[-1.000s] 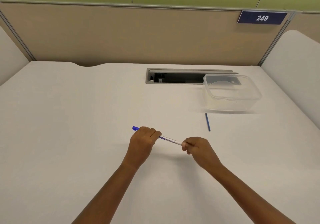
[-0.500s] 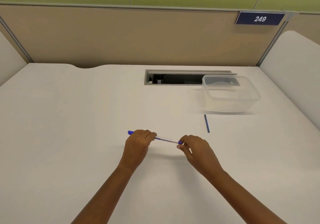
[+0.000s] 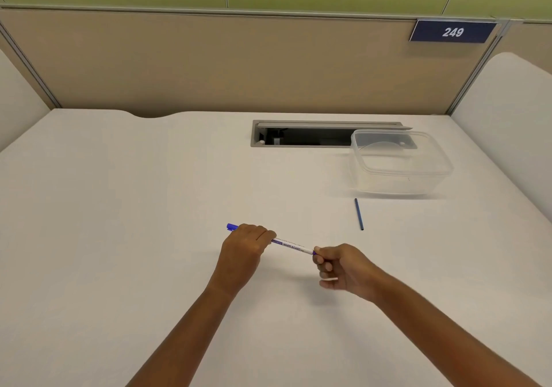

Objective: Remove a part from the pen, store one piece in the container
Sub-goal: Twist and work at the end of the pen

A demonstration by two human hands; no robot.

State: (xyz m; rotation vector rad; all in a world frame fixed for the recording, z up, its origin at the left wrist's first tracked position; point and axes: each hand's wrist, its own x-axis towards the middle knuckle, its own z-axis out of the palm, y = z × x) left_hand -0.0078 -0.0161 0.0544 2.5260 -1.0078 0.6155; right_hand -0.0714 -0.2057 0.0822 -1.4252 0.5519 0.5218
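A white whiteboard pen (image 3: 291, 246) with a blue cap end at the left is held over the middle of the desk. My left hand (image 3: 243, 250) is closed around its capped half, with the blue end sticking out to the left. My right hand (image 3: 340, 268) pinches the pen's other end between thumb and fingers. A thin dark blue rod (image 3: 358, 214) lies loose on the desk, apart from both hands. Behind the rod at the back right stands a clear plastic container (image 3: 400, 174), open on top.
An open cable slot (image 3: 301, 137) is set into the white desk (image 3: 119, 237) behind the hands, partly behind the container. Beige partition walls close off the back and sides. A blue sign reads 249 (image 3: 452, 31).
Both hands shifted slightly with the pen and came back. My right hand has turned so its curled fingers face up at the pen's end. The rod and container have not moved.
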